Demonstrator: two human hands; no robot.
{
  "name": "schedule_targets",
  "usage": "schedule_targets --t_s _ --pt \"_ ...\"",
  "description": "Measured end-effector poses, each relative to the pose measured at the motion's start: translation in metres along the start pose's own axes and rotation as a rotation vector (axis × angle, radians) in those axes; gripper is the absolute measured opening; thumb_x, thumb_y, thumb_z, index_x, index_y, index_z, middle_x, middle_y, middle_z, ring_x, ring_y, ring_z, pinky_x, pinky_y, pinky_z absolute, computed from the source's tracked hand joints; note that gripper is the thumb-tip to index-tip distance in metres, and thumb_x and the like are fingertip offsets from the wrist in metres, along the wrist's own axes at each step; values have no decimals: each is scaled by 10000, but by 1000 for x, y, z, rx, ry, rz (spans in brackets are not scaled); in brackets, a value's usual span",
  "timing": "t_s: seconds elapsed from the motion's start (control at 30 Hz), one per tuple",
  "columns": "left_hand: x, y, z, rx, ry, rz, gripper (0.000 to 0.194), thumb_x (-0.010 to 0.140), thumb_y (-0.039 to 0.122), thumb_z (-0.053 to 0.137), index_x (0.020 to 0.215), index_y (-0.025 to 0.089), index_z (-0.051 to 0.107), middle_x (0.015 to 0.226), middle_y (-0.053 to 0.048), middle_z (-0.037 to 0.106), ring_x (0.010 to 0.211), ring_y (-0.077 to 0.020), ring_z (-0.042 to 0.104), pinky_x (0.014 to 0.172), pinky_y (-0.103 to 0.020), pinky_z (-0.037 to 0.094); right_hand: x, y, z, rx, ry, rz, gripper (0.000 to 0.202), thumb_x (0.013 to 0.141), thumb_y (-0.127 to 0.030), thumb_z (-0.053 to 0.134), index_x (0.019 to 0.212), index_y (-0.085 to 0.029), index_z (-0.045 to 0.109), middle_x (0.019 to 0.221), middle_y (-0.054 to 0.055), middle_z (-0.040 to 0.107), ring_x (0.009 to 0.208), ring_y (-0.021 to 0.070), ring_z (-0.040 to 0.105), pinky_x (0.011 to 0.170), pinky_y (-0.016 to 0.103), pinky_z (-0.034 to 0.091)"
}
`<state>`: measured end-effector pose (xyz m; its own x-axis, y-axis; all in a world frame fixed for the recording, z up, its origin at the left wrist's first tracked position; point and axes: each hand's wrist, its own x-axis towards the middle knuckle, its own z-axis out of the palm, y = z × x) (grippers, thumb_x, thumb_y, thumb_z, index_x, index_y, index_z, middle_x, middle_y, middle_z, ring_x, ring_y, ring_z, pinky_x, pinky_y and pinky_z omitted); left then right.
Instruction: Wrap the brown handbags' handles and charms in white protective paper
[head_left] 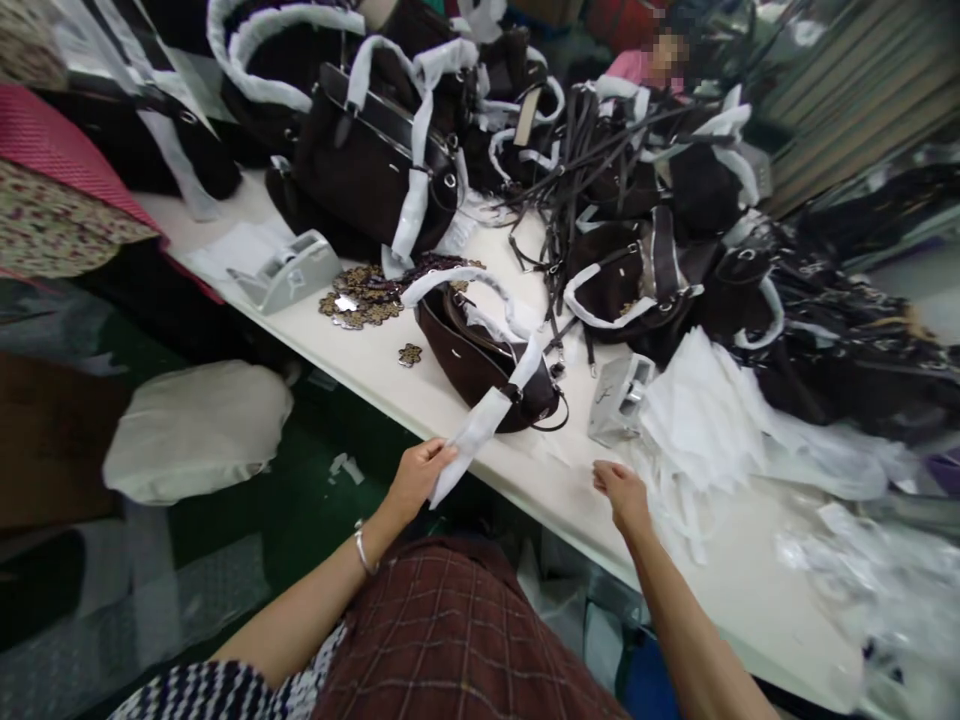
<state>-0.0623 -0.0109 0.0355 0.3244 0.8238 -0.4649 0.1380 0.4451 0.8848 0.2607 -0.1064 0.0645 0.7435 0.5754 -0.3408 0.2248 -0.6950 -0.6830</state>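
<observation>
In front of me a dark brown handbag point(465, 360) stands at the table's near edge, its handles wrapped in white paper. A strip of white wrapping paper point(480, 430) runs from the bag's side down past the edge. My left hand point(421, 474) pinches the lower end of that strip between thumb and fingers. To the right, my right hand point(621, 490) hovers over the white table point(540, 480) with its fingers curled closed; whether anything small is in them is hidden. Nearest to it are a grey tape dispenser point(619, 395) and a pile of white paper sheets point(694, 400).
More dark handbags point(360, 160) with wrapped handles crowd the back. Thin black straps point(577, 170) lie between them. A second tape dispenser point(296, 270) sits left, beside flower-shaped charms point(364, 300). Clear plastic wrapping point(862, 570) lies right. A covered stool point(199, 430) stands lower left. Behind the table is another person point(637, 68).
</observation>
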Motion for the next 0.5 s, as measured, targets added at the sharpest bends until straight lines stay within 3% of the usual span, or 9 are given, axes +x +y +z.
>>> schedule_targets --t_s 0.1,0.2,0.33,0.5 --pt "0 1 -3 7 -6 16 366 807 491 640 902 146 717 703 17 586 612 -110 450 566 -213 337 -52 -41 33 160 -334 -159 301 727 -426 661 879 -168 688 797 58 702 704 183 628 684 319 506" --pt "-1 6 -5 11 -48 44 366 818 491 621 904 147 711 704 16 590 625 -117 462 577 -216 345 -96 -93 73 257 -551 -337 364 774 -360 665 1095 -205 592 699 -27 638 641 144 574 646 281 463" --pt "-4 15 -9 57 -35 69 374 823 509 604 832 147 699 648 28 552 592 -115 434 545 -220 316 -115 -134 110 229 -548 -480 250 775 -347 683 925 -214 534 679 -41 609 639 138 565 653 274 441" --pt "-9 27 -14 179 25 191 357 872 475 560 830 160 722 716 12 629 677 -141 520 648 -232 371 -106 -136 127 73 -414 -492 185 742 -338 686 754 -225 540 639 -35 582 595 144 528 594 273 397"
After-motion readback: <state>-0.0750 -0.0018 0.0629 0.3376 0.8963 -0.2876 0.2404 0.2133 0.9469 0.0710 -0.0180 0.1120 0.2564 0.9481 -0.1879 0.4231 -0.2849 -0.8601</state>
